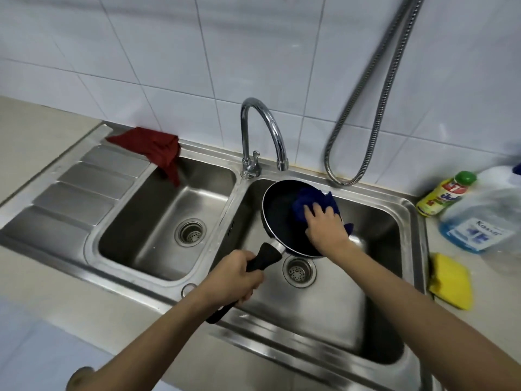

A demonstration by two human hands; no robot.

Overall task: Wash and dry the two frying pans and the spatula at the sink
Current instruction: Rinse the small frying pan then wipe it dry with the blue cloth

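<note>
A black frying pan [280,218] is held tilted above the right sink basin [375,221]. My left hand [238,273] grips its black handle [266,259]. My right hand [324,224] presses a blue cloth [310,201] against the inside of the pan, fingers spread over the cloth. The second pan and the spatula are not in view.
A chrome tap [270,128] arches over the divider, no water running. A red cloth [158,150] hangs over the left basin's [169,221] back edge. Detergent bottles [442,194] and a yellow sponge [451,280] sit on the right counter. A metal hose [375,88] hangs on the wall.
</note>
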